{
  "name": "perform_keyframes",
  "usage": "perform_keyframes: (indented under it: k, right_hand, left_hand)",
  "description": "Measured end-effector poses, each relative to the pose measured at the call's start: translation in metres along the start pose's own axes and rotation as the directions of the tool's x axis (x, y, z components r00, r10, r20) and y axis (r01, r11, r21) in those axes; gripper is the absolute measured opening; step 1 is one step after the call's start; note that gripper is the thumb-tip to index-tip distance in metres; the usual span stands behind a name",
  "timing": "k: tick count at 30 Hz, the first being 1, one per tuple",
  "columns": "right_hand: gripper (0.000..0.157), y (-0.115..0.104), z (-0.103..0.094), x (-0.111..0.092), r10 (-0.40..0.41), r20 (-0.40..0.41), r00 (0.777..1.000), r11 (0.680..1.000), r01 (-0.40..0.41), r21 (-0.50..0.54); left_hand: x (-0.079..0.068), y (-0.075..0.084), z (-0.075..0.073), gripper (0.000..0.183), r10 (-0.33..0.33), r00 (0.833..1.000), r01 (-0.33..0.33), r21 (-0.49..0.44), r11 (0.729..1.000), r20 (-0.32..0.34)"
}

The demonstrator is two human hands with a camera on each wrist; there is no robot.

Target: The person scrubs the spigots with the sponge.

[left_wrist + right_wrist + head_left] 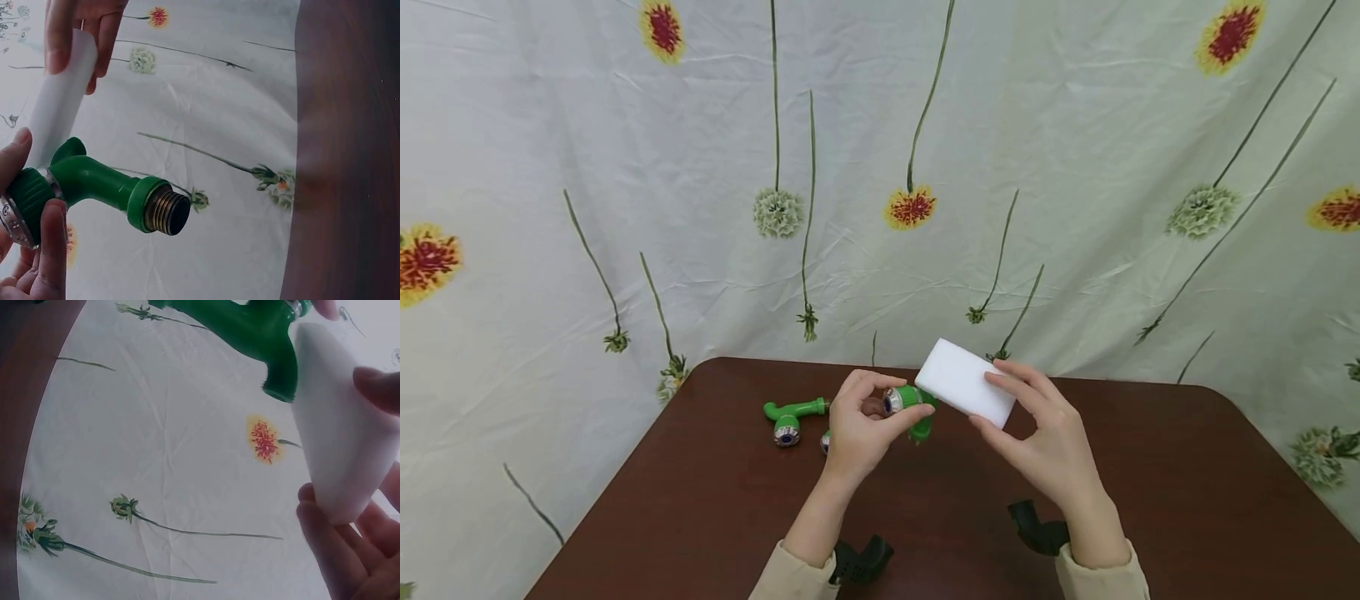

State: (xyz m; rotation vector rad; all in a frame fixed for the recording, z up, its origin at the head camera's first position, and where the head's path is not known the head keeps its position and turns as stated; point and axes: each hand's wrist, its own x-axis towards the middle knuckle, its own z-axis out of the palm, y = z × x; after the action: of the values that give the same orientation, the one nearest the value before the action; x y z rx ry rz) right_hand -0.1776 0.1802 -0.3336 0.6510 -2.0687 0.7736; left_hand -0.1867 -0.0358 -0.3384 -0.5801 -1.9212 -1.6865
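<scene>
Raised over the table, my left hand pinches a green tap by its ribbed, silver-ringed knob. The tap's threaded brass inlet points away from the fingers in the left wrist view. My right hand grips a white sponge block, thumb on one side and fingers on the other. One end of the sponge lies right at the tap, beside its green spout in the right wrist view. From the head camera, the left fingers cover part of the tap.
Another green tap lies on the dark brown table, left of my left hand. Behind that hand a further silver-ringed knob peeks out, mostly hidden. A flower-printed cloth hangs along the table's far edge. Black curved pieces show beside both wrists.
</scene>
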Motion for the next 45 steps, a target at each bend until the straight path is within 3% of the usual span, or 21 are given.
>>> perform_keyframes:
  k: [4, 9, 14, 17, 21, 25, 28, 31, 34, 37, 41, 45]
  right_hand:
    - [0.044, -0.001, 0.002, 0.000, 0.005, 0.000, 1.000, 0.999, -0.005, -0.042]
    - [0.046, -0.002, 0.003, 0.000, 0.020, -0.069, 0.997, 0.999, -0.023, -0.041]
    - [0.047, -0.003, 0.002, 0.000, -0.010, 0.006, 1.000, 0.999, 0.009, 0.034]
    - [0.045, -0.002, 0.002, -0.001, 0.007, 0.035, 0.999, 1.000, -0.006, -0.009]
    - [0.044, -0.001, 0.003, -0.001, 0.062, -0.029, 0.998, 0.995, -0.063, -0.070]
    - [0.046, -0.002, 0.002, 0.000, 0.049, -0.076, 0.996, 0.999, -0.049, 0.002]
    - [0.048, -0.005, 0.001, 0.000, 0.012, -0.022, 1.000, 0.998, -0.010, 0.063]
    - [0.046, -0.006, 0.001, 0.000, 0.009, 0.017, 1.000, 1.000, -0.009, 0.028]
    - [0.045, -0.004, 0.003, 0.000, 0.037, -0.024, 0.999, 0.999, -0.037, -0.023]
    - [0.047, -0.003, 0.004, 0.000, 0.031, -0.066, 0.997, 0.999, -0.030, 0.013]
    - [0.051, -0.005, 0.004, 0.000, -0.015, -0.003, 1.000, 0.993, 0.015, 0.114]
    - [0.048, -0.005, 0.003, -0.001, 0.015, 0.022, 1.000, 0.997, -0.016, 0.074]
  left_hand:
    - [0.000, 0.001, -0.002, 0.035, -0.059, 0.998, 0.060, -0.042, 0.997, 0.032]
    - [0.000, -0.021, -0.001, 0.042, -0.111, 0.987, 0.123, -0.102, 0.987, 0.115]
    - [0.000, -0.033, -0.001, 0.043, -0.123, 0.981, 0.144, -0.136, 0.980, 0.149]
    - [0.000, -0.035, -0.002, 0.043, -0.120, 0.982, 0.141, -0.144, 0.979, 0.148]
    - [0.001, -0.033, -0.002, 0.043, -0.141, 0.981, 0.161, -0.150, 0.976, 0.137]
    - [0.001, -0.019, -0.005, 0.039, -0.157, 0.980, 0.174, -0.148, 0.974, 0.123]
    - [0.001, -0.007, -0.007, 0.036, -0.167, 0.979, 0.180, -0.125, 0.976, 0.114]
    - [0.001, -0.001, -0.008, 0.036, -0.178, 0.978, 0.189, -0.103, 0.977, 0.105]
    - [0.001, 0.001, -0.008, 0.035, -0.182, 0.978, 0.192, -0.098, 0.976, 0.103]
    - [0.001, 0.001, -0.007, 0.034, -0.187, 0.977, 0.198, -0.105, 0.975, 0.107]
    - [0.001, 0.002, -0.006, 0.033, -0.190, 0.976, 0.201, -0.101, 0.974, 0.109]
    - [0.001, 0.003, -0.006, 0.032, -0.198, 0.974, 0.208, -0.092, 0.974, 0.106]
